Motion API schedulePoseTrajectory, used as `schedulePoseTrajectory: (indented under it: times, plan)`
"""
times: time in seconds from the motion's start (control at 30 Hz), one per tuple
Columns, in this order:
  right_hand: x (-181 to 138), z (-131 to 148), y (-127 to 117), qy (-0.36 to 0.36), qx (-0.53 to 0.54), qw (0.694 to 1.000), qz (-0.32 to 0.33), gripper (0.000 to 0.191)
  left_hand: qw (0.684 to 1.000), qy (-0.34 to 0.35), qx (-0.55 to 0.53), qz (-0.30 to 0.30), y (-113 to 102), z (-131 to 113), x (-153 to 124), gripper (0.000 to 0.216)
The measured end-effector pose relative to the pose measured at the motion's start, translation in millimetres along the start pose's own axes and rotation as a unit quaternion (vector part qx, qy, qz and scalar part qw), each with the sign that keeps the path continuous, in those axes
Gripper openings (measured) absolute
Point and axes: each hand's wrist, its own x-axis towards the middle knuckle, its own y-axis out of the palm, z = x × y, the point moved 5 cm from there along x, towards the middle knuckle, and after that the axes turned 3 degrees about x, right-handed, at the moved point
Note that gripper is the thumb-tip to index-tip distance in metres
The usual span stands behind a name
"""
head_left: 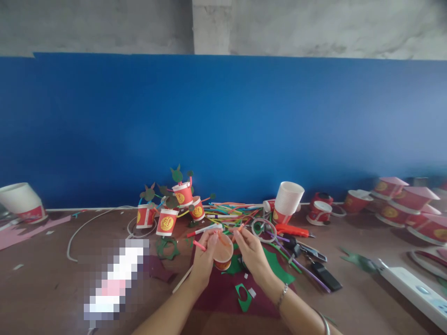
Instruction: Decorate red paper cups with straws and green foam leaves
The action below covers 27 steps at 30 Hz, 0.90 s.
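My left hand (204, 258) is closed around a small red paper cup (223, 253) turned with its open mouth toward me, held above a dark red felt sheet (223, 293). My right hand (251, 251) pinches a thin orange straw piece (240, 228) at the cup's rim. A red straw bit (199, 245) sticks out by my left fingers. Green felt scraps (244, 298) lie under my wrists.
A cluster of decorated red cups with green leaves (174, 204) stands behind. Coloured straws (230, 211), a stack of white cups (288, 200), a red cutter (291, 230), scissors (307, 251), a power strip (415, 288) and more cups (401, 204) lie on the brown table.
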Motion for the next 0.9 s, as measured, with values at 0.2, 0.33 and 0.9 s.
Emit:
schedulePoseTrajectory:
  times: [0.2, 0.33, 0.9]
  plan:
    - [-2.5, 10.6, 8.3, -0.057, -0.112, 0.989, 0.078, 0.048, 0.999, -0.003, -0.035, 0.041, 1.8, 5.8, 1.0, 0.026]
    - [-4.2, 22.9, 8.8, -0.117, -0.138, 0.976, 0.121, 0.038, 0.997, 0.003, -0.049, 0.055, 1.9, 8.6, 0.9, 0.027]
    - [15.5, 10.8, -16.6, -0.064, -0.14, 0.986, 0.058, 0.045, 0.995, 0.018, -0.053, 0.083, 2.2, -2.9, 0.8, 0.032]
